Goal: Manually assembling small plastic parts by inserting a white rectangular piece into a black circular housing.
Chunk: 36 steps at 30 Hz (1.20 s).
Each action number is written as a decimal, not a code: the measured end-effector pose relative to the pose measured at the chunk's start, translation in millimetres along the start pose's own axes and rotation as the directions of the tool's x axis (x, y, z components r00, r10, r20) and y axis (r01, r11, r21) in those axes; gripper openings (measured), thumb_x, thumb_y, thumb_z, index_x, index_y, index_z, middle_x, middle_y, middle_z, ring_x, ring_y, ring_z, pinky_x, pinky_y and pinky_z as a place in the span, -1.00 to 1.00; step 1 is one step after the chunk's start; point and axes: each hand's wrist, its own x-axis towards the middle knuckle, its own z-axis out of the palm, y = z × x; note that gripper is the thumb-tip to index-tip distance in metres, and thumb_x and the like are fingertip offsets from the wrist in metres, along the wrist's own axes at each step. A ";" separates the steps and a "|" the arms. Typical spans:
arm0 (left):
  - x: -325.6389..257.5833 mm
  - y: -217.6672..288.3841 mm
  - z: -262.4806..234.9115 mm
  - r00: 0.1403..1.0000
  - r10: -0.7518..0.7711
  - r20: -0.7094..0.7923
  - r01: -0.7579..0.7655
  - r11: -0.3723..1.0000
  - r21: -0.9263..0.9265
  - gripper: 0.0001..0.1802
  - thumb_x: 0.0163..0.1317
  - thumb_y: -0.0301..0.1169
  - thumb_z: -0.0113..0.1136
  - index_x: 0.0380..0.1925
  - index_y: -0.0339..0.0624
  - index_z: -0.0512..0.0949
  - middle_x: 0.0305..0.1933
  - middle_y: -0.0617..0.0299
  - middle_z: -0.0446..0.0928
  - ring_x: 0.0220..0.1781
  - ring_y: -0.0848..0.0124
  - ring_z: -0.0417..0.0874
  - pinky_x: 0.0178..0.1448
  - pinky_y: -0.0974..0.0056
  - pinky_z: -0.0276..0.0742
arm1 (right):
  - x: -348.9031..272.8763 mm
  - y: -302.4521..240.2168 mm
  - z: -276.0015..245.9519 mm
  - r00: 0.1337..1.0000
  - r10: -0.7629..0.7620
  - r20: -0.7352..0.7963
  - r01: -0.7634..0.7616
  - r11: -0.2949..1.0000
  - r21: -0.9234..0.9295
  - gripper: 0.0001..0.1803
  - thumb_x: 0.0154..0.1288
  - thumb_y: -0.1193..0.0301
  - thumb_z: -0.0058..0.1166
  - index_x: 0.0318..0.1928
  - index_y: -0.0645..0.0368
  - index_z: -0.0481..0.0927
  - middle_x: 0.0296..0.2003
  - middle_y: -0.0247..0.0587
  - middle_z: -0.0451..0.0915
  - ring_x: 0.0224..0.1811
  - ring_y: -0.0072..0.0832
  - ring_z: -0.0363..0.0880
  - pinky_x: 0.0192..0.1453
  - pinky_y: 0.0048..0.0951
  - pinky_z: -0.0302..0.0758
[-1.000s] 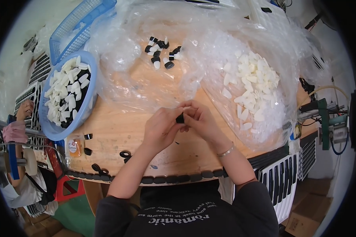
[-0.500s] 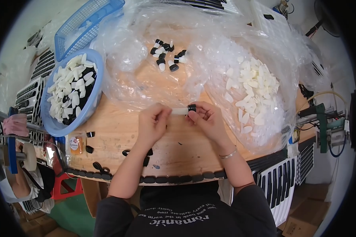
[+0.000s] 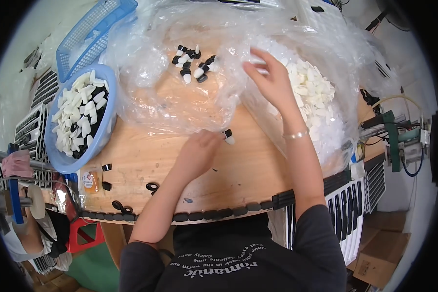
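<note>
Over the middle of the wooden table (image 3: 248,180), my left hand (image 3: 200,152) is closed. At its fingertips is a small black-and-white capped piece (image 3: 228,136), black collar up and white rounded end down. My right hand (image 3: 273,80) is raised farther forward, fingers apart, with nothing seen in it. It is over the clear plastic sheet, beside a heap of flat white oval pieces (image 3: 310,86). Farther ahead, several black-and-white pieces (image 3: 198,72) like the held one lie in a loose cluster.
At the left stands a blue basin (image 3: 111,119) filled with white and black pieces, with a blue perforated basket (image 3: 63,61) behind it. Crumpled clear plastic (image 3: 146,63) covers the far table. Black parts (image 3: 124,208) lie near the front edge, and a metal fixture (image 3: 406,138) stands right.
My right hand has let go of the capped piece and moved forward and right toward the white heap. The piece stays at my left hand, its white end now pointing down.
</note>
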 end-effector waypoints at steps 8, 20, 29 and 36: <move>5.7 2.6 27.2 0.978 0.040 0.203 -0.058 0.995 0.085 -0.56 -0.05 -0.66 0.07 -0.07 -0.25 0.50 0.08 0.03 0.43 0.00 0.09 0.49 0.06 0.12 0.47 | -85.6 36.1 -25.3 0.939 0.227 0.257 -0.227 0.973 -0.028 -0.77 0.17 0.46 0.23 -0.14 0.25 0.63 -0.35 -0.29 0.64 -0.40 -0.67 0.52 -0.31 -0.59 0.46; 8.9 7.9 8.2 0.823 -0.530 0.205 0.549 0.649 -0.527 -0.64 0.03 -0.60 0.35 -0.14 -0.19 0.51 -0.46 0.31 0.47 -0.39 0.63 0.40 -0.28 0.53 0.33 | -102.2 38.2 18.2 0.794 0.226 0.564 -0.434 0.861 0.266 -0.77 0.19 0.58 0.20 -0.12 0.25 0.56 -0.33 -0.36 0.61 -0.37 -0.66 0.55 -0.28 -0.65 0.51; 15.6 21.1 -7.9 0.968 -0.092 -0.234 0.030 0.965 -0.259 -0.67 -0.04 -0.55 0.40 -0.22 -0.15 0.55 -0.37 0.18 0.53 -0.39 0.32 0.54 -0.32 0.34 0.44 | -115.6 36.6 34.6 0.820 0.112 0.561 -0.476 0.677 0.561 -0.80 0.27 0.68 0.04 -0.08 0.33 0.50 -0.23 -0.25 0.61 -0.15 -0.62 0.60 -0.06 -0.62 0.54; 15.1 22.0 -15.0 0.970 -0.176 -0.168 0.108 0.931 -0.348 -0.68 -0.04 -0.59 0.35 -0.21 -0.22 0.56 -0.31 0.12 0.52 -0.32 0.21 0.55 -0.30 0.28 0.47 | -117.0 35.4 34.9 0.827 0.050 0.560 -0.432 0.695 0.575 -0.76 0.25 0.69 0.04 -0.05 0.33 0.49 -0.16 -0.24 0.59 -0.09 -0.61 0.57 -0.03 -0.59 0.54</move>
